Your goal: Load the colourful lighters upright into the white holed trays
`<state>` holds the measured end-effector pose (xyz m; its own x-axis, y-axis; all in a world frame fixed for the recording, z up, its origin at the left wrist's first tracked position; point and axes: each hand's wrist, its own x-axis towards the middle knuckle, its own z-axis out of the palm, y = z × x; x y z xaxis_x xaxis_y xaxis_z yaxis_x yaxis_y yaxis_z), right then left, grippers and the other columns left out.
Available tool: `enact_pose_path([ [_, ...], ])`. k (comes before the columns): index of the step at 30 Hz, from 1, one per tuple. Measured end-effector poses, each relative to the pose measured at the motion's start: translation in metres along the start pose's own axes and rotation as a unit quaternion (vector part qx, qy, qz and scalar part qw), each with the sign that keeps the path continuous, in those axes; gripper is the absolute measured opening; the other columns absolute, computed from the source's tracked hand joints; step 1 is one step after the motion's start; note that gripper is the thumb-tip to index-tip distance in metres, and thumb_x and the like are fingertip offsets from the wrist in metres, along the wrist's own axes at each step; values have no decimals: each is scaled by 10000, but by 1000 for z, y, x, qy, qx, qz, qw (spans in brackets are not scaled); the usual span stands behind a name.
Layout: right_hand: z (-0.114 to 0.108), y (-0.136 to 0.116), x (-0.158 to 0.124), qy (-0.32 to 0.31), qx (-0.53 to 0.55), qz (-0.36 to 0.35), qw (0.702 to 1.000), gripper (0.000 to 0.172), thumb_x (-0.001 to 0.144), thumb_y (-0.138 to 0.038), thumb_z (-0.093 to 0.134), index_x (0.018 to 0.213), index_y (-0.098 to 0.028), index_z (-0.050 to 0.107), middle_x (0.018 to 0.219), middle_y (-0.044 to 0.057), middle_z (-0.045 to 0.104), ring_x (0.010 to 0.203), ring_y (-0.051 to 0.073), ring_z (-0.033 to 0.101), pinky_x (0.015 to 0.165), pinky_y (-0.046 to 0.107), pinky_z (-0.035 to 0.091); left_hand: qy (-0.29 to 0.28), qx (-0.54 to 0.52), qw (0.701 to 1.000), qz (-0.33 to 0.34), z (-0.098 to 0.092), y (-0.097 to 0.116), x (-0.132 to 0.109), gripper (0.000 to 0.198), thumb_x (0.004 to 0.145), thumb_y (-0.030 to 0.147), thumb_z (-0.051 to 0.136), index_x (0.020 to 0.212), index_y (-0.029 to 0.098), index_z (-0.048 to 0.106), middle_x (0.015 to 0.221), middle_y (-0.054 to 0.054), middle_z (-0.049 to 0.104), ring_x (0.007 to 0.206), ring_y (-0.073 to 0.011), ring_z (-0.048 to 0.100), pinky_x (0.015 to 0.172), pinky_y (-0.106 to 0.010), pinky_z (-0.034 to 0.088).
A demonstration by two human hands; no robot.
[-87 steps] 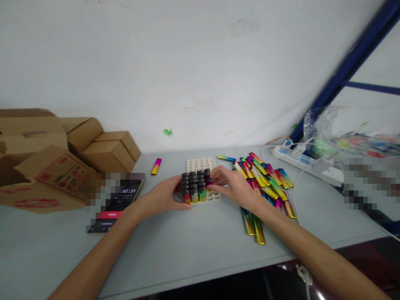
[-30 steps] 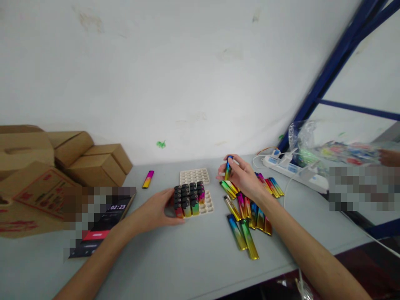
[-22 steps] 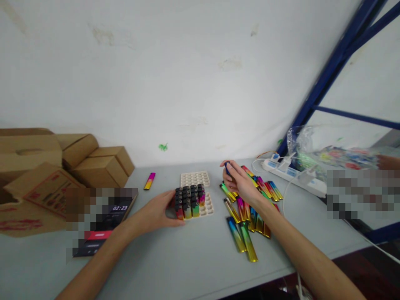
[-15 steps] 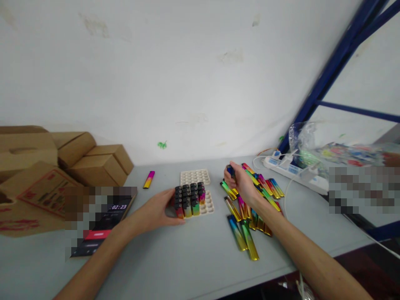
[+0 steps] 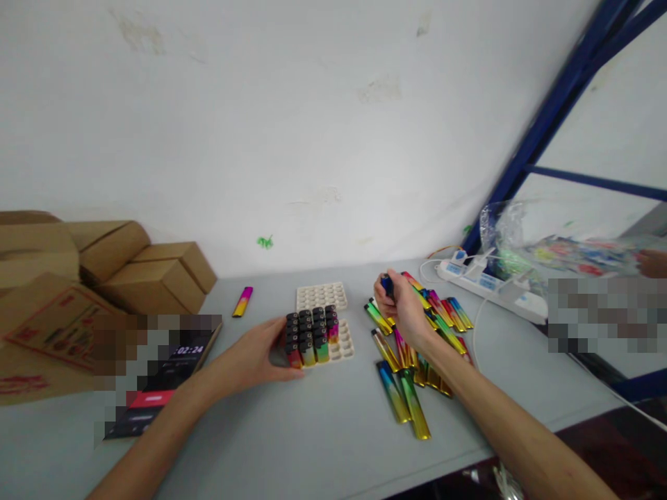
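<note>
A cream tray with round holes (image 5: pixel 344 345) lies on the grey table (image 5: pixel 323 430), with several black-capped rainbow lighters (image 5: pixel 310 335) standing in its left part. My left hand (image 5: pixel 255 357) curls around the tray's near left corner and the lighters there. My right hand (image 5: pixel 399 305) is closed around a lighter (image 5: pixel 386 283) with a blue end, held upright above a loose pile of rainbow lighters (image 5: pixel 422 333) right of the tray.
A single pink-yellow lighter (image 5: pixel 242 301) lies at the back left. Cardboard boxes (image 5: pixel 156 274) are stacked at left, with a phone showing a timer (image 5: pixel 177 361) in front. A white power strip (image 5: pixel 495 288) and a plastic bag (image 5: pixel 547 239) sit at right.
My right hand left the tray, reached to the pile and picked up a blue-ended lighter, then closed round it. My left hand stayed on the tray's corner.
</note>
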<state>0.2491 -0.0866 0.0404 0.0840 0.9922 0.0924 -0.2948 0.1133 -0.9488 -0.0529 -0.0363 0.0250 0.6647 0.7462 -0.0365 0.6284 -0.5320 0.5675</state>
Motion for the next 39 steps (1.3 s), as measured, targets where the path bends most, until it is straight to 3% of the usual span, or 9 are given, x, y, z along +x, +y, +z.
enact_pose_path([
  [3, 5, -2, -2, -27, 35, 7, 999, 540, 878, -728, 612, 810, -192, 607, 660, -54, 387, 525, 88, 286, 487, 232, 242, -20, 1, 1000, 4, 0, 0, 0, 617, 711, 501, 866, 1193, 182, 649, 1222, -100, 741, 1069, -312, 688, 934, -385, 551],
  [5, 8, -4, -4, -42, 41, 12, 998, 509, 860, -699, 680, 940, -197, 663, 748, -30, 472, 585, 99, 393, 545, 241, 336, -19, -1, 1000, 3, 0, 0, 1, 622, 709, 500, 866, 1197, 183, 650, 1229, -109, 739, 1087, -323, 683, 958, -401, 546],
  [10, 8, -10, -13, -128, -117, -26, 985, 324, 963, -521, 675, 1093, -227, 721, 864, 10, 611, 796, 154, 565, 738, 284, 473, -12, -12, 1000, 5, 0, 0, 2, 637, 684, 476, 880, 1209, 190, 658, 1248, -119, 743, 1090, -340, 695, 980, -425, 550],
  [14, 7, -13, -18, -164, -192, -25, 967, 278, 893, -452, 782, 1042, -222, 735, 938, 39, 741, 875, 190, 662, 816, 335, 528, -14, -18, 1000, 13, 1, 1, 2, 652, 698, 511, 876, 1220, 185, 661, 1260, -113, 744, 1098, -333, 705, 964, -400, 562],
  [20, 12, -4, -25, -117, -294, -66, 946, 274, 844, -445, 847, 945, -214, 740, 652, -9, 703, 599, 160, 653, 594, 289, 522, -11, -5, 1000, 19, 0, 4, 1, 685, 700, 516, 869, 1268, 198, 655, 1301, -100, 737, 1158, -334, 694, 1006, -396, 543],
  [25, 16, 9, -26, -142, -344, -102, 922, 256, 875, -450, 818, 921, -209, 745, 781, 40, 760, 663, 195, 746, 624, 311, 587, -12, -8, 1000, 18, 0, 3, 1, 691, 703, 522, 871, 1269, 196, 646, 1304, -95, 733, 1153, -319, 689, 1022, -395, 529],
  [30, 17, 15, -25, -128, -395, -148, 897, 258, 878, -448, 817, 874, -204, 733, 765, 36, 748, 650, 191, 726, 616, 295, 559, -11, -11, 1000, 14, 1, 2, 0, 650, 687, 536, 872, 1199, 193, 666, 1187, -76, 757, 1021, -294, 701, 893, -371, 560],
  [39, 19, 20, -24, -143, -447, -176, 866, 325, 914, -521, 762, 849, -208, 703, 738, 51, 730, 641, 200, 680, 625, 304, 507, -7, -32, 999, 17, 1, 4, 0, 638, 693, 486, 870, 1216, 182, 666, 1200, -79, 756, 1027, -301, 702, 906, -369, 557],
])
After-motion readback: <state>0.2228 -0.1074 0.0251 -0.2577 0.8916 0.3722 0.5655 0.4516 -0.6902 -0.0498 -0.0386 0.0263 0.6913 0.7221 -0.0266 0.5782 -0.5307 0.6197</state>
